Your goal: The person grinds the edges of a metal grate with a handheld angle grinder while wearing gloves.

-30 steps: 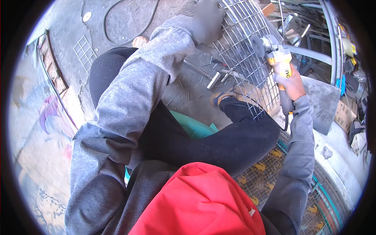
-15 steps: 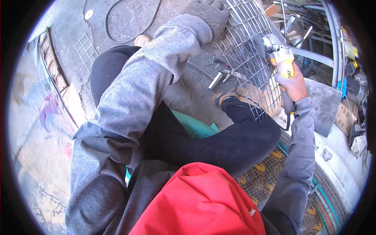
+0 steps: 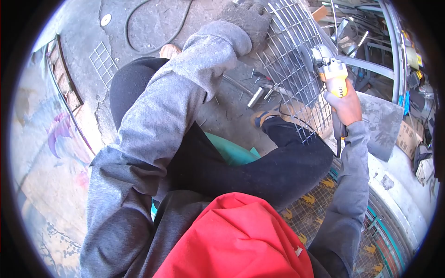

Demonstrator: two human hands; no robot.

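Note:
My right hand [image 3: 348, 105], ungloved, is wrapped round the body of a yellow and grey angle grinder [image 3: 334, 74]. Its metal head and disc lie against the right part of a steel wire mesh panel [image 3: 288, 48]. At the panel's upper left edge, my left hand [image 3: 250, 24] in a dark grey glove grips the wires; its fingertips are partly hidden. The panel stands tilted between my hands, its lower corner close to my knee. A cord runs from the grinder's rear end.
A small mesh offcut [image 3: 104, 61] and a looped cable [image 3: 131, 39] lie on the concrete floor at left. Metal tubes [image 3: 256, 96] and scattered wire bits are below the panel. A metal frame [image 3: 371, 67] with scrap stands at right, beside a grey sheet [image 3: 382, 123].
The grinder and my right hand have shifted slightly left and down along the panel. My left hand keeps its place on the mesh edge, with only a slight shift.

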